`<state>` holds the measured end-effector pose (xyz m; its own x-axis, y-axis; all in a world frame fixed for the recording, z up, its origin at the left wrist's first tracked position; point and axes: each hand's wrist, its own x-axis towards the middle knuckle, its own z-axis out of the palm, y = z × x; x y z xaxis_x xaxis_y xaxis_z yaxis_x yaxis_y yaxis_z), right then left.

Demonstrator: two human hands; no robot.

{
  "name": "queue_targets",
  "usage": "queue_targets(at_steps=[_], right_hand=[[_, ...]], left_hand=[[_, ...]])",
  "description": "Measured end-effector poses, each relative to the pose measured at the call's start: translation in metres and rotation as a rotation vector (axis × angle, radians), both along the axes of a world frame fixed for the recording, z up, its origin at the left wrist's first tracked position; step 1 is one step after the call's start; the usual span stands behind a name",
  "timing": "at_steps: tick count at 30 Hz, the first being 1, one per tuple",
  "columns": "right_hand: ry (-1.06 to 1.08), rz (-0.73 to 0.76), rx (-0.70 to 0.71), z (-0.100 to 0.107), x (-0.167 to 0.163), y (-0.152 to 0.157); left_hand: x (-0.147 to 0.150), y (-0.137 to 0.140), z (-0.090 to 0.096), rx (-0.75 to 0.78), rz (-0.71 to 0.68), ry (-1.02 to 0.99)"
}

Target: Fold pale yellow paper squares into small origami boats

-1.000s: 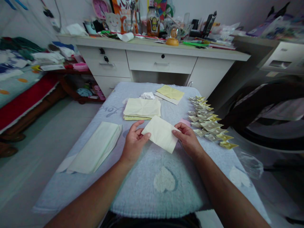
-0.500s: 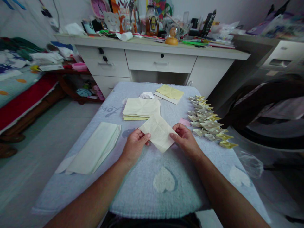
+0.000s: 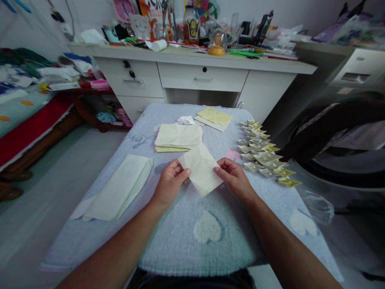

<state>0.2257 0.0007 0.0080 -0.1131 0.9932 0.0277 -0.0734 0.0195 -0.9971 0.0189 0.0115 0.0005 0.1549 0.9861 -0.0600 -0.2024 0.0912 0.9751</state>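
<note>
A creased square of cream paper [image 3: 202, 170] is held corner-up over the cloth-covered table [image 3: 168, 249]. My left hand [image 3: 171, 180] pinches its left corner, thumb on top. At the right corner, my right hand [image 3: 235, 176] grips it the same way. Just beyond lies a stack of creased paper sheets [image 3: 179, 135], with a yellowish sheet at its bottom. Rows of small folded paper boats [image 3: 261, 150] stand to the right of my right hand. Left of my left hand rests a folded bundle of pale paper [image 3: 120, 188].
Yellow and white sheets [image 3: 215, 116] and a crumpled white paper [image 3: 185, 120] lie at the table's far end. Behind stands a white desk [image 3: 204, 76] crowded with jars and small items. A washing machine [image 3: 355, 80] is at right, a bed [image 3: 27, 108] at left.
The paper has turned in my hands: its lined face showed before, and a plainer, creased face shows now. Both hands stay in nearly the same place.
</note>
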Motion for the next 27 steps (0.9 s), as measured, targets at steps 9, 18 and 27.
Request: queue_targets(at_steps=[9, 18, 27], right_hand=[[-0.104, 0.001, 0.05, -0.002, -0.001, 0.001], [-0.574, -0.13, 0.296, -0.003, 0.001, 0.001], [-0.903, -0.183, 0.632, 0.009, 0.0, -0.007]], left_hand=[[0.002, -0.001, 0.0, 0.026, 0.065, 0.004], [0.001, 0.0, -0.007, 0.143, 0.028, 0.26], [0.002, -0.001, -0.002, 0.093, 0.014, 0.261]])
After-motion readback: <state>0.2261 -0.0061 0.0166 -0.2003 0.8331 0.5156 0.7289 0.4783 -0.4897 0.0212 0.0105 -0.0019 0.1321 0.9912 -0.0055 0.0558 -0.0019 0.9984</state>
